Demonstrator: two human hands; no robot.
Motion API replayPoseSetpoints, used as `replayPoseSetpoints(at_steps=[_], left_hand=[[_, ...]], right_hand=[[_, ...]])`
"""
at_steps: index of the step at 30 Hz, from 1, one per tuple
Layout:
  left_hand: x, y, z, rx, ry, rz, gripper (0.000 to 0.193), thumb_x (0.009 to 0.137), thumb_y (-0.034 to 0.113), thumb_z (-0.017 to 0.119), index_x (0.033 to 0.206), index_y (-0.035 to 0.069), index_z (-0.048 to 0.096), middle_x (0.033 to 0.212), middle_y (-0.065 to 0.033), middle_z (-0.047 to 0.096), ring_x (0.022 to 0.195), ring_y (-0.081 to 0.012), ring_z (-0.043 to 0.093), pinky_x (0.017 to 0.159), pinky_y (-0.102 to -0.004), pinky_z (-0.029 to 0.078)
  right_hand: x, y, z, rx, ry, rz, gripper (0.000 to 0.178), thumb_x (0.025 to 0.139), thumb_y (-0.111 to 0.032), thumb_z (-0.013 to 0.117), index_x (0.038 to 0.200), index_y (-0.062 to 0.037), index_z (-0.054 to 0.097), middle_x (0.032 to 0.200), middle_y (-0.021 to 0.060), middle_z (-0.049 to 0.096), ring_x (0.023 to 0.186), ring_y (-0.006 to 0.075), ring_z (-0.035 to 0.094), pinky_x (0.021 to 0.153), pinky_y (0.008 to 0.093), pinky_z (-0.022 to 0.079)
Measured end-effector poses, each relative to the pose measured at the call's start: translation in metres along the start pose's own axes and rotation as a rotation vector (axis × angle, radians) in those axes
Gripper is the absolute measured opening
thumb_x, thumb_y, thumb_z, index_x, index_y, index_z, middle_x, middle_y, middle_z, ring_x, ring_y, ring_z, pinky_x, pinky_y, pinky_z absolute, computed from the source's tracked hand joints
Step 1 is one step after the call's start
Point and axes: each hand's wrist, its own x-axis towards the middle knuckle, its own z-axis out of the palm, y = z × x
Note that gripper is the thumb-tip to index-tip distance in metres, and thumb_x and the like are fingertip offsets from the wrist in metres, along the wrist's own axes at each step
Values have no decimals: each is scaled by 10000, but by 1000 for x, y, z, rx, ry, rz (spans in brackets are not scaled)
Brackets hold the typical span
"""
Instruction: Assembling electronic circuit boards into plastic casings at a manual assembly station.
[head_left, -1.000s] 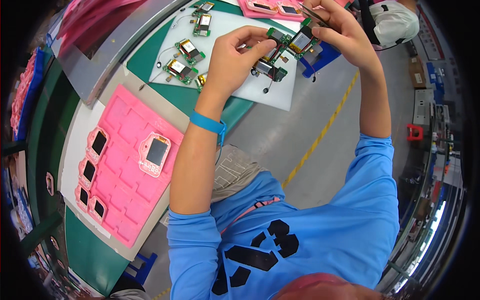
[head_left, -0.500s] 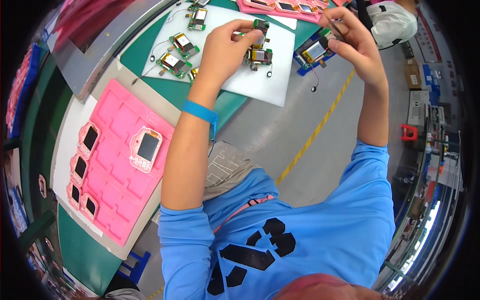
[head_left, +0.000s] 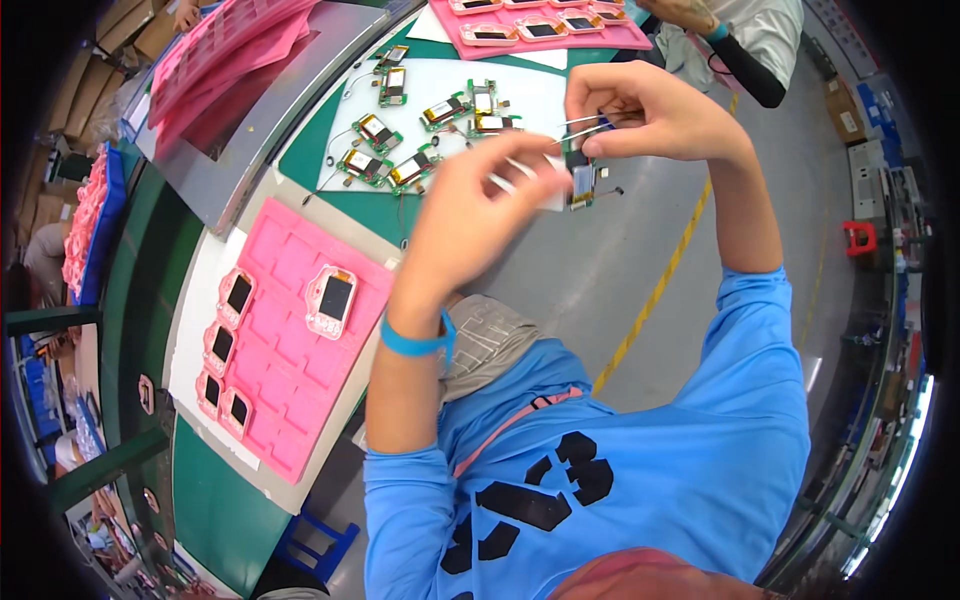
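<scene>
My right hand (head_left: 665, 110) is closed around a pair of metal tweezers (head_left: 585, 122), whose tips point left toward my other hand. Just below its fingertips hangs a small green circuit board (head_left: 583, 182) with a thin wire trailing right. My left hand (head_left: 490, 205), a blue band on its wrist, is smeared by motion. Its fingertips come close to that board; which hand bears the board is unclear. Several more green circuit boards (head_left: 378, 132) with silver battery packs and loose wires lie on a white foam sheet (head_left: 425, 75), partly behind my left hand.
Nearer on the left is a pink tray (head_left: 290, 385) with several pink-framed screen units (head_left: 330, 300). Another pink tray (head_left: 560, 45) stands at the far edge. Stacked pink sheets (head_left: 220, 70) are at far left. A person's hand (head_left: 685, 12) shows at the far right.
My left hand has left the boards on the foam and moved down and right toward my other hand. The right hand, with tweezers, has shifted left and slightly down. The view has shifted too.
</scene>
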Motion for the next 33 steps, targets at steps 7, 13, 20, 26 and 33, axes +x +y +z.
replayPoseSetpoints(at_steps=[7,13,20,26,33], left_hand=[[-79,-32,-4,-458,280,6,324,1000,38,726,1289,-52,610,979,-129,732,879,-186,713,731,-254,568],[-170,-62,0,-876,718,122,408,983,-74,693,1363,-28,553,1172,-188,718,933,-247,745,771,-292,618],[-230,-56,-3,-569,601,-126,415,957,-62,730,1336,-31,565,1118,-197,728,896,-236,743,751,-275,622],[-263,-44,-19,-333,365,-254,352,993,49,744,1293,-36,580,1034,-194,735,790,-212,721,708,-266,610],[-278,-66,-31,-599,387,-251,318,1075,252,673,1172,-43,609,900,-188,720,683,-200,669,619,-260,551]], right_hand=[[38,-62,45,-17,21,-118,269,880,-97,781,1124,-54,676,871,-17,656,736,59,518,646,173,387],[5,-26,163,387,364,-93,284,860,-120,839,1119,-55,743,775,-53,646,621,34,443,564,199,326],[5,-42,284,609,315,-94,171,876,-97,873,969,-28,749,723,-24,650,599,42,442,554,204,330],[10,-47,271,565,-77,-61,112,902,-56,835,894,-17,731,748,11,687,609,61,496,563,209,374],[26,-53,305,554,63,-300,18,941,-8,762,947,6,754,770,36,715,622,74,547,577,217,415]])
